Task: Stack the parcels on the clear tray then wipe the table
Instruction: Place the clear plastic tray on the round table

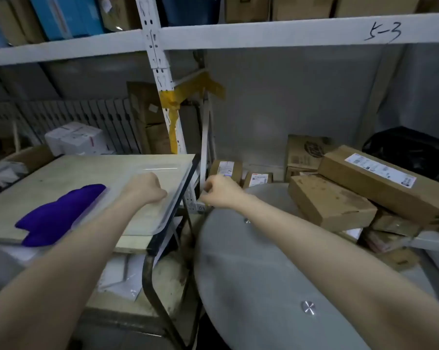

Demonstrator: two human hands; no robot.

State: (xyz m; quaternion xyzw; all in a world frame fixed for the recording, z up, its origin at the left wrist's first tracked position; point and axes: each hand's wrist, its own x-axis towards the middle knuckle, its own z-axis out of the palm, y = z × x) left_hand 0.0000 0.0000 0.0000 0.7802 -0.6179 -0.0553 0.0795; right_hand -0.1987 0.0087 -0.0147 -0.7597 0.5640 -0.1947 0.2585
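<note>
Left grip (147, 188) is balled into a fist, knuckles down on the clear tray (160, 219), and nothing shows inside it. The tray lies flat under that fist on the pale wooden tabletop (62, 173), with its right edge running just past the knuckles, along the tabletop's edge. To the left of the left grip, just beside the tray's left edge, a purple cloth (59, 215) lies crumpled on the same tabletop.

Right grip (221, 192) is off the tabletop, across the gap from the left one. Its fingers are curled in too, but honestly I can't tell if it's pinching anything. It's up against a white shelf post (205, 137). Below and toward the person from it is a round grey table (251, 274).

The parcels aren't on the tray. Two small labelled boxes (226, 168) sit just behind the right grip. Further right, well apart from it, a flat brown parcel (332, 205) lies with a long labelled parcel (380, 178) leaning across it, and more cardboard is piled around them. A black bag (410, 147) sits behind that pile.
</note>
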